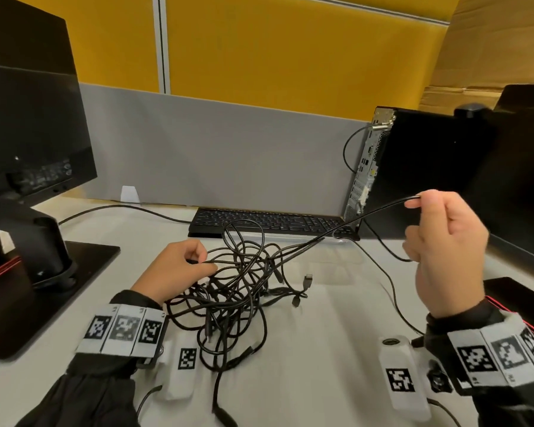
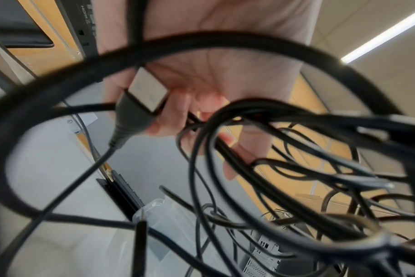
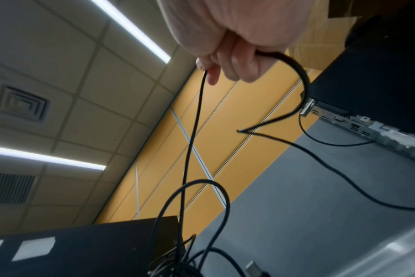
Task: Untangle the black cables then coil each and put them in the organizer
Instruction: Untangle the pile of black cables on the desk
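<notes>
Black cables (image 1: 241, 291) sit in one knotted heap at centre frame on the white desk (image 1: 336, 380), loops overlapping, several plug ends sticking out low right of the pile. One strand (image 1: 352, 218) runs taut from the heap up to the right, into the right hand (image 1: 444, 251): thumb and forefinger pinch it, other fingers loosely curled, with more of the cable looping out below the hand. Left hand (image 1: 179, 269) is at the heap's left edge, fingers curled round a few strands; left wrist view shows a USB plug (image 2: 145, 93) lying across that palm amid the loops. Step looks like untangling, early on: nothing coiled yet. Clear plastic box (image 2: 161, 215) low in the left wrist view is probably the organizer, can't confirm; in the head view only a hint of clear plastic in front of the keyboard (image 1: 269, 221). Next move likely needs the left hand to pin the bundle while the right draws its strand free, following it through the crossings rather than yanking, or the knot tightens. Monitor (image 1: 28, 118) upper left, PC tower (image 1: 413, 167) right.
</notes>
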Action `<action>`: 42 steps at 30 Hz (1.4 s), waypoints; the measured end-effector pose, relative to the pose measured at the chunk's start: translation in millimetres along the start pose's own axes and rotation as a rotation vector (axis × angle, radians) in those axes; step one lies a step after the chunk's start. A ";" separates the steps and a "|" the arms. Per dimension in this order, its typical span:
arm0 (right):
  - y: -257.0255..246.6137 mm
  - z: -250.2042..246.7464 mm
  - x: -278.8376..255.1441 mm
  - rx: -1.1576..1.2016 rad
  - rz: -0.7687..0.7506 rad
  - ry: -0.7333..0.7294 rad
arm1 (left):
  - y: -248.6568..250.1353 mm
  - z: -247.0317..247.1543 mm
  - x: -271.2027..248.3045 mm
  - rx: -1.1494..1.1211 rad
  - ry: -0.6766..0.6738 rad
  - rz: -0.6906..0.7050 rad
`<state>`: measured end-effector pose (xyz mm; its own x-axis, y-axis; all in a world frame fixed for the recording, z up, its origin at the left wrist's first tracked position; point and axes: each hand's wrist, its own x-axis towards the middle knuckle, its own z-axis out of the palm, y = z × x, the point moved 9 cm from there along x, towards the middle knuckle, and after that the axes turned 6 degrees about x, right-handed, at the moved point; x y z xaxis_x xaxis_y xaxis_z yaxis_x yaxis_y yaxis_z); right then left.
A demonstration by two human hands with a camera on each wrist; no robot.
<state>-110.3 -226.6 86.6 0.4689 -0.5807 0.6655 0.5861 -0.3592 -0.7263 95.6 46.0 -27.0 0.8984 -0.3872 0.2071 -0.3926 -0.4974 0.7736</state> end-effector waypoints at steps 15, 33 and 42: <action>45.8 59.7 -56.7 -0.660 0.298 -1.014 | 28.7 -20.4 -10.6 -0.217 0.161 0.156; 97.0 111.6 -145.1 -0.630 0.394 -1.428 | 28.4 -21.3 -9.2 -0.488 0.169 0.087; 99.8 88.5 -102.8 -0.499 0.448 -1.020 | 21.0 -51.9 -13.8 -0.585 0.319 0.075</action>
<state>-41.6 -138.1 -39.1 0.9994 0.0342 0.0060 0.0267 -0.6461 -0.7628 85.1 81.1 17.5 0.9221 -0.1117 0.3705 -0.3660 0.0595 0.9287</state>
